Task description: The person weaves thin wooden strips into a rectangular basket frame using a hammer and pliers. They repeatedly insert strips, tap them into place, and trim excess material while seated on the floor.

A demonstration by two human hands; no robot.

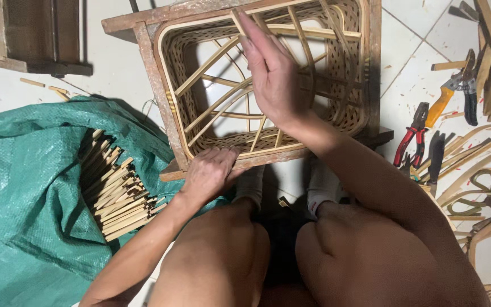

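A woven rattan basket (180,51) sits inside a worn wooden frame (149,62) on the white tile floor in front of my knees. My left hand (208,173) rests on the near rim of the frame, fingers curled over its edge. My right hand (274,74) reaches over the basket with fingers stretched out, and the fingertips pinch a thin bamboo strip (238,23) near the far rim. More strips cross loosely inside the basket.
A green woven sack (24,187) at the left holds a bundle of cut bamboo sticks (115,193). At the right lie red-handled pliers (410,142), orange-handled cutters (447,96), scissors and curved rattan strips (478,165). A wooden piece stands at the top left.
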